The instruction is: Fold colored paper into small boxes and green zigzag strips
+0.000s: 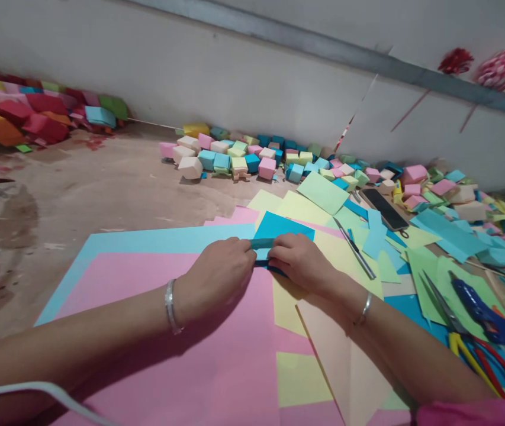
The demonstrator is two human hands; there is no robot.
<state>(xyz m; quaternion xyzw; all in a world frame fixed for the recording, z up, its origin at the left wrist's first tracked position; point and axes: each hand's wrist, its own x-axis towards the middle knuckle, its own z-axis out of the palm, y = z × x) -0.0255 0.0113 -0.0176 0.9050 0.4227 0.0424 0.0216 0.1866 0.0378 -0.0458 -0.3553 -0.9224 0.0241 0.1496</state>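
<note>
Both of my hands grip a small piece of folded blue paper [261, 253] near the middle of the head view. My left hand [223, 269] pinches its left end with curled fingers. At the right end, the fingers of my right hand [299, 260] are closed on it too; the thumbs are mostly hidden. Just behind lies a flat darker blue sheet [284, 223]. Below my left hand spreads a large pink sheet [181, 367], with a light blue sheet [119, 239] under it. Yellow paper [303, 378] shows under my right arm.
Several small folded paper boxes [234, 155] line the wall, with a bigger coloured pile [34, 115] at the left. To the right lie a silver craft knife [356, 251], a phone [384, 208], scissors [460, 331] and blue-handled pliers [485, 310]. A white cable [34, 387] crosses the lower left.
</note>
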